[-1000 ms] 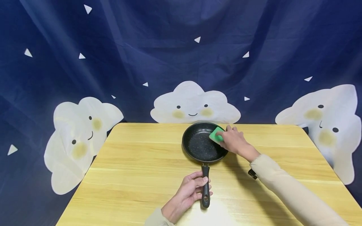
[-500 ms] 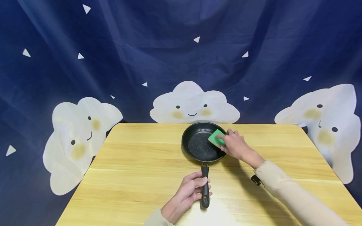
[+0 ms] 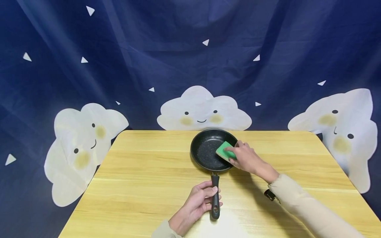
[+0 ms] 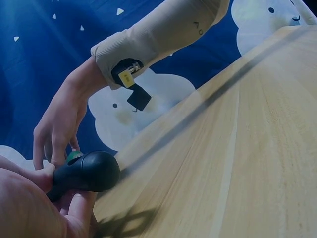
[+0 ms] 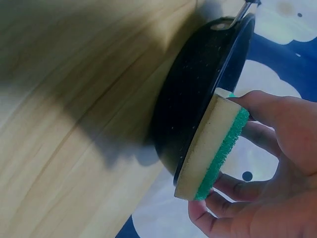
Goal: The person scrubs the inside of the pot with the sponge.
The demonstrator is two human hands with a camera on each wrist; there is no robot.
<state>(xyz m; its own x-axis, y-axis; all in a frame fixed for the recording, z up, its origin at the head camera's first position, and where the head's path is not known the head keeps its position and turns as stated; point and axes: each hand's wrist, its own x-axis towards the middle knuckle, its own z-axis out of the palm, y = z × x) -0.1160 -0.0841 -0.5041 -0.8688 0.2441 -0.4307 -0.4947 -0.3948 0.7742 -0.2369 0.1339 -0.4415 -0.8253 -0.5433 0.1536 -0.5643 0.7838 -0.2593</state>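
the left hand (image 3: pixel 196 201) is gripping the black handle (image 3: pixel 215 200) of a frying pan (image 3: pixel 205 153), its thumb lying across the top and its fingers wrapping underneath. the pan is sitting on the wooden table (image 3: pixel 143 178), near the far edge, its handle pointing toward the person. the right hand (image 3: pixel 248 158) is pinching a sponge (image 3: pixel 223 152) between thumb and fingers, the green layer facing the palm and the pale layer facing the pan. the sponge is leaning over the pan's right part. behind the table, a blue curtain (image 3: pixel 178 43) is hanging, showing white smiling clouds (image 3: pixel 202 104).
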